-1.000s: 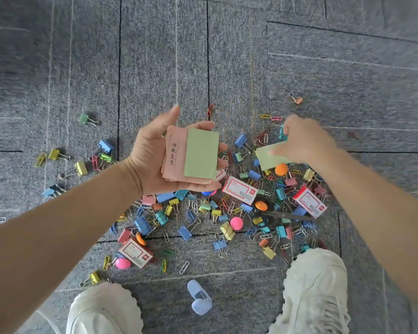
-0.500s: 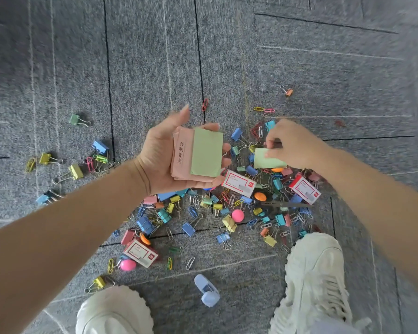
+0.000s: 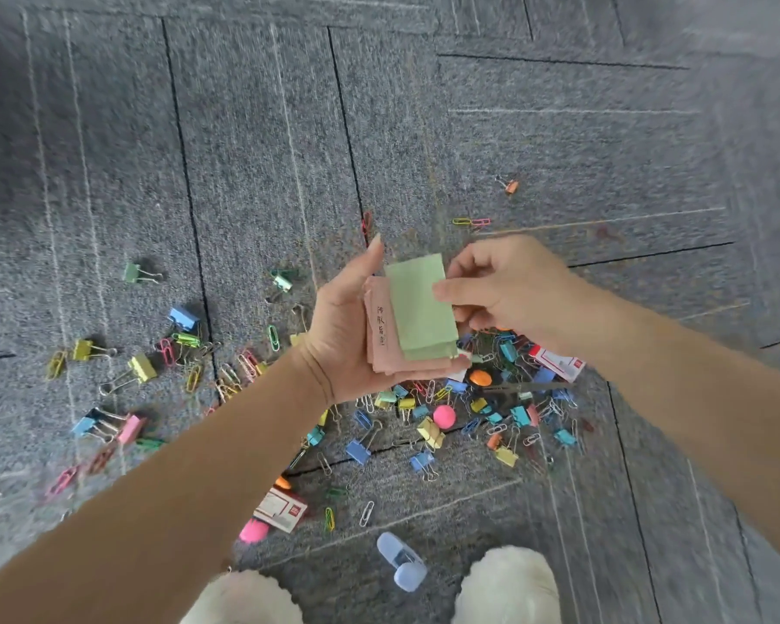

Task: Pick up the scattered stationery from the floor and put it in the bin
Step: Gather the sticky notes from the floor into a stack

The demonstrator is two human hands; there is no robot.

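While left hand (image 3: 347,326) fingers (image 3: 370,263) cup note stack (image 3: 419,364) | right hand (image 3: 509,290) fingers (image 3: 446,292) pinch green top sheet (image 3: 417,308) | pink sheet (image 3: 379,328) handwriting unreadable

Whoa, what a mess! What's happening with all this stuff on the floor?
A person is standing over a grey carpet scattered with colourful binder clips, paper clips and small boxes. Their left hand holds a stack of notes, pink underneath, and their right hand pinches the green note on top of it. Most of the stationery lies on the floor, and no bin is in view.
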